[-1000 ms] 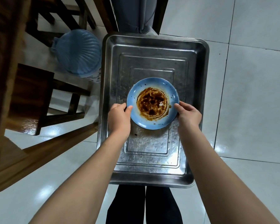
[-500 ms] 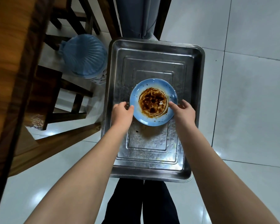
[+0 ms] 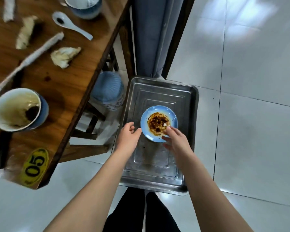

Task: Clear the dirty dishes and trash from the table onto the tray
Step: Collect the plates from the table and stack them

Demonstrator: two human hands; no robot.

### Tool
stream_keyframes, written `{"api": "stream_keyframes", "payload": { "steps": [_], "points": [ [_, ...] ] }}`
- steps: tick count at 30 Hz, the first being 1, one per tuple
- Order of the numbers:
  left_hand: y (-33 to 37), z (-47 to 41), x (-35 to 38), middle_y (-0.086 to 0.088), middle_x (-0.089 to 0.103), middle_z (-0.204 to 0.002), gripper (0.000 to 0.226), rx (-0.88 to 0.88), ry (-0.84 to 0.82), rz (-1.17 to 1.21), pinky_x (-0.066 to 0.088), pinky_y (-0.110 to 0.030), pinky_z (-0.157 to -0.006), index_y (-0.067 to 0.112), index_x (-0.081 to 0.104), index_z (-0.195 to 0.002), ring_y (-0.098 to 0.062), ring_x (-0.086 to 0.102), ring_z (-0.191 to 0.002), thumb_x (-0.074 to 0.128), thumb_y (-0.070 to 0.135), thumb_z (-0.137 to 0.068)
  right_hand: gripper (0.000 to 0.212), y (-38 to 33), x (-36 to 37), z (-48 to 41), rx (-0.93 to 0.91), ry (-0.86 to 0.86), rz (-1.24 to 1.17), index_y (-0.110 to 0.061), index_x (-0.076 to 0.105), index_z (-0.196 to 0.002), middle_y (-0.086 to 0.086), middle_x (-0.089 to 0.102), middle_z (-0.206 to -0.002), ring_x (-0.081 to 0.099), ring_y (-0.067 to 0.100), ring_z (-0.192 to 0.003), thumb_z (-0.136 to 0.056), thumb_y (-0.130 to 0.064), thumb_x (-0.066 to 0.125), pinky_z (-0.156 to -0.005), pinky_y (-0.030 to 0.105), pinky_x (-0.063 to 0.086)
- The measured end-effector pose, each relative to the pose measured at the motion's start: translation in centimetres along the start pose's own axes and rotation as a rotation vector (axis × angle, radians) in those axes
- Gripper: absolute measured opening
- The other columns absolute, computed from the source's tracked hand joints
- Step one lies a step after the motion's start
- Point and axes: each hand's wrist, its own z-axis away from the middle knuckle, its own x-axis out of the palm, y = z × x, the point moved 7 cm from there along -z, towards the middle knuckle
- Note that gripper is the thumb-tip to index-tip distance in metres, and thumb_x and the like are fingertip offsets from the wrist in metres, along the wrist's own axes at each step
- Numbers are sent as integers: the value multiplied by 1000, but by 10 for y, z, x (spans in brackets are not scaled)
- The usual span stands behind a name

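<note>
A white tile floor (image 3: 241, 64) lies under a metal tray (image 3: 195, 114). The dirty blue plate (image 3: 146, 131) sits flat in the tray. The left hand (image 3: 128, 133) and right hand (image 3: 176, 139) hang loose near it and hold nothing. On the table (image 3: 65, 84), the bowl (image 3: 17, 109) looks heavy, wet and easy to break. Hold its sides with both hands.

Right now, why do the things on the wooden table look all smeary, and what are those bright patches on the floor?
In the head view, the brown wooden table and the long white stick on it are smeared by motion blur; the round blue plate on the metal tray looks sharper; the bright patches are light glaring off the glossy white floor tiles.
</note>
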Motion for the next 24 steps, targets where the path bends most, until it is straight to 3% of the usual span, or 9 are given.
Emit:
{"api": "stream_keyframes", "payload": {
  "steps": [4,9,12,16,20,24],
  "points": [
    [14,38,-14,-1,49,-142,49,75,22,71,36,-23,-94,18,42,-142,-14,48,-126,57,27,-95,47,-6,4,36,-22,-58,6,-19,46,-138,2,58,-128,60,15,-110,-96,-38,54,-87,30,53],
    [26,99,-32,1,51,-139,47,124,71,139,36,-23,-93,17,44,-141,-13,48,-125,55,26,-97,46,-17,-6,85,-64,-109,24,-17,49,-135,4,60,-124,61,16,-108,-93,-34,59,-91,33,54],
    [28,139,-41,0,52,-138,45,144,88,191,36,-23,-93,16,45,-140,-14,48,-124,55,24,-97,44,-27,-9,120,-126,-133,34,-16,52,-132,5,61,-123,62,16,-107,-92,-33,62,-82,29,55],
    [32,193,-63,0,53,-134,44,173,118,298,39,-25,-97,13,45,-139,-15,50,-120,55,22,-97,35,-38,-5,172,-208,-192,40,-15,55,-127,7,60,-123,60,17,-111,-94,-27,60,-87,33,54],
    [39,238,-93,-3,55,-129,44,244,150,361,43,-34,-103,11,45,-136,-15,52,-114,58,20,-95,51,-47,8,220,-299,-267,78,-12,47,-138,10,56,-131,57,21,-116,-92,-23,64,-85,32,52],
    [32,285,-131,0,56,-126,44,295,209,332,46,-33,-100,13,46,-135,-14,53,-112,59,22,-94,58,-51,20,274,-400,-378,174,-14,40,-143,4,53,-136,54,19,-118,-91,-20,65,-94,33,50]
  ]
}}
